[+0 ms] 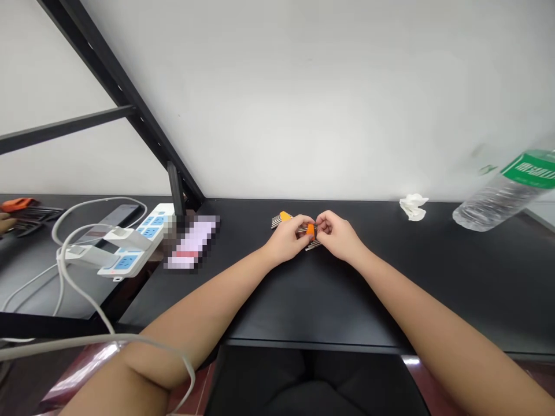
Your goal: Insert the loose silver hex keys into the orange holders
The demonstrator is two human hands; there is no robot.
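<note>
Near the middle of the black desk, my left hand [289,237] is closed around an orange hex key holder [311,231]. Thin metal hex keys [313,246] stick out below the holder. My right hand [339,236] meets it from the right, thumb and forefinger pinched at what looks like a thin metal hex key; the fingers largely hide it. Behind my left hand lies a second orange holder [285,215], its row of metal keys [276,221] fanned to the left. My left fingers partly cover it.
A white power strip [145,240] with plugs and cables sits left, beside a phone [108,222] and a pixelated phone-like object [193,242]. A black metal frame [130,104] rises there. Right are a crumpled tissue [413,207] and a clear bottle [498,199] with a green label.
</note>
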